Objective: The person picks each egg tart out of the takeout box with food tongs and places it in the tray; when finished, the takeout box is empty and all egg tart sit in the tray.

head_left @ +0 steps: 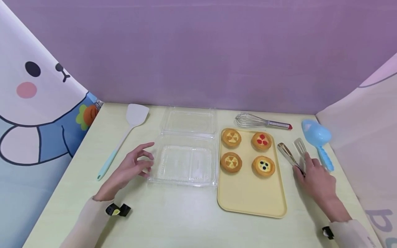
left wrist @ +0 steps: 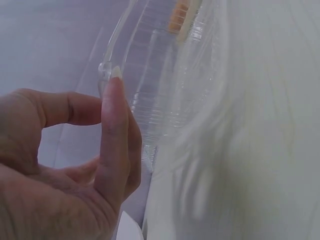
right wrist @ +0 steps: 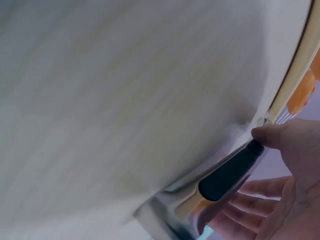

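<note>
In the head view my left hand (head_left: 131, 167) is at the left edge of a clear plastic clamshell box (head_left: 187, 165), its lid folded back. Its fingers are loosely bent, with thumb and index fingertips apart. The left wrist view has the thumb tip overlapping the box's rim (left wrist: 150, 90); whether it touches cannot be told. At the right, my right hand (head_left: 319, 181) holds metal tongs (head_left: 288, 154) whose two ends spread apart, one of them slotted. The tongs' dark grip pad (right wrist: 227, 172) lies between thumb and fingers in the right wrist view.
Between the hands lies a yellow tray (head_left: 251, 199) with several small tarts (head_left: 263, 166). A whisk (head_left: 251, 120) lies behind it. A blue scoop (head_left: 317, 134) sits at the far right, a white spatula (head_left: 136, 115) at the left. A purple cloth (head_left: 198, 51) closes off the back.
</note>
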